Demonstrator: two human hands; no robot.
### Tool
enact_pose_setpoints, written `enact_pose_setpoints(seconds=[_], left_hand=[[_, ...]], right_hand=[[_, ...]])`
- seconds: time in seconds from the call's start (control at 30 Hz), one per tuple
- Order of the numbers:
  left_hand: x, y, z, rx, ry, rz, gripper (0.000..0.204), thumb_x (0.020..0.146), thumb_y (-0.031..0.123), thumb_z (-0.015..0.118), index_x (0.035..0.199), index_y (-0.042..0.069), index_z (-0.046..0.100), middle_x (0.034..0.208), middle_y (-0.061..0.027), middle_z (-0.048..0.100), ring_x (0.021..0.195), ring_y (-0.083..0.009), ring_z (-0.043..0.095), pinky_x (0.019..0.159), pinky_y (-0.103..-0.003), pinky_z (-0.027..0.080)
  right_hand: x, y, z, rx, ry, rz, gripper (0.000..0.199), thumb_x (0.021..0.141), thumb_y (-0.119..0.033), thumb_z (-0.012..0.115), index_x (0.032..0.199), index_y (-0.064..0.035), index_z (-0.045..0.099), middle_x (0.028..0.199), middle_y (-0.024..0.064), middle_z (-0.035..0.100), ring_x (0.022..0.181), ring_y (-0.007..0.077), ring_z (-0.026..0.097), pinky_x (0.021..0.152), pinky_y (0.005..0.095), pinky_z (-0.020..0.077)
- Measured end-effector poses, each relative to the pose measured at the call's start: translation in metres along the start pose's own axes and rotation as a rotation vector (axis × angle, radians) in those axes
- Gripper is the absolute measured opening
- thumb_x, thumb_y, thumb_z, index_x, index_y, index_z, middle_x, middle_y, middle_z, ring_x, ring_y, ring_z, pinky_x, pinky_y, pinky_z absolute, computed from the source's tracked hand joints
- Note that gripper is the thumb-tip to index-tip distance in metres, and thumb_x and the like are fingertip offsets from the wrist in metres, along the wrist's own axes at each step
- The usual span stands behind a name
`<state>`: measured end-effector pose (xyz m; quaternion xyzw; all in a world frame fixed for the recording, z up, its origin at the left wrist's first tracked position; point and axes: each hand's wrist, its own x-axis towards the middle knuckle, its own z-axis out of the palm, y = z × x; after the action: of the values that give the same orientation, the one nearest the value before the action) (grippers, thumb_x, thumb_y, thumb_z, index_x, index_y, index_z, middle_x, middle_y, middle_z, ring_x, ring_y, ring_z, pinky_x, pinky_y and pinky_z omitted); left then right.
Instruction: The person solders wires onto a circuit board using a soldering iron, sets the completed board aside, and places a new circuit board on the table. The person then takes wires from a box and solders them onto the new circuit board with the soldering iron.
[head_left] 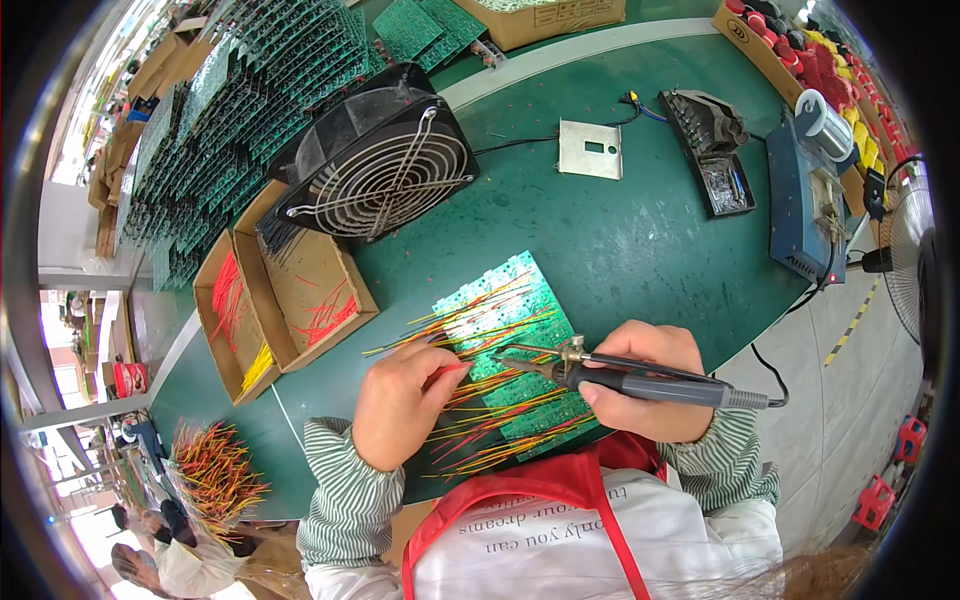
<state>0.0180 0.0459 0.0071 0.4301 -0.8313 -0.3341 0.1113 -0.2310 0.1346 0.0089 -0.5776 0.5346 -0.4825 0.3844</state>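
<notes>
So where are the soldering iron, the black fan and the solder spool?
Soldering iron (648,387): head view, its grey handle.
Black fan (392,188): head view, its wire guard.
Solder spool (830,128): head view, its wound wire.

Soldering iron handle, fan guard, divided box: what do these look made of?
Soldering iron handle: probably plastic, grey and black, with a smooth moulded look.
Fan guard: likely metal, since its thin rings glint.
Divided box: seemingly cardboard, matte brown with thin, folded-looking walls.
</notes>
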Motion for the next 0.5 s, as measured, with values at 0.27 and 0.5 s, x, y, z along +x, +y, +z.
enact_pose_setpoints(seconds=[0.27, 0.5], left_hand=[[0.002, -0.003, 0.003, -0.047, -0.015, -0.034, 0.010, 0.080, 0.010, 0.067, 0.082, 0.000, 0.064, 0.073, -0.0116, 0.059, 0.064, -0.0270, 0.057, 0.059, -0.036, 0.045], [0.002, 0.001, 0.002, -0.008, -0.010, -0.018, 0.010, 0.079, 0.010, 0.067, 0.079, 0.000, 0.063, 0.071, -0.0114, 0.058, 0.062, -0.0263, 0.058, 0.058, -0.036, 0.045]], right_hand=[[0.004, 0.001, 0.012, -0.001, -0.038, 0.011, 0.018, 0.071, -0.008, 0.072, 0.080, -0.0035, 0.056, 0.058, 0.0038, 0.060, 0.048, 0.0113, 0.058, 0.047, 0.0253, 0.0437], [0.005, 0.002, 0.013, 0.006, -0.043, 0.038, 0.017, 0.071, -0.008, 0.071, 0.079, -0.0028, 0.057, 0.058, 0.0041, 0.059, 0.049, 0.0105, 0.057, 0.047, 0.0249, 0.0437]])
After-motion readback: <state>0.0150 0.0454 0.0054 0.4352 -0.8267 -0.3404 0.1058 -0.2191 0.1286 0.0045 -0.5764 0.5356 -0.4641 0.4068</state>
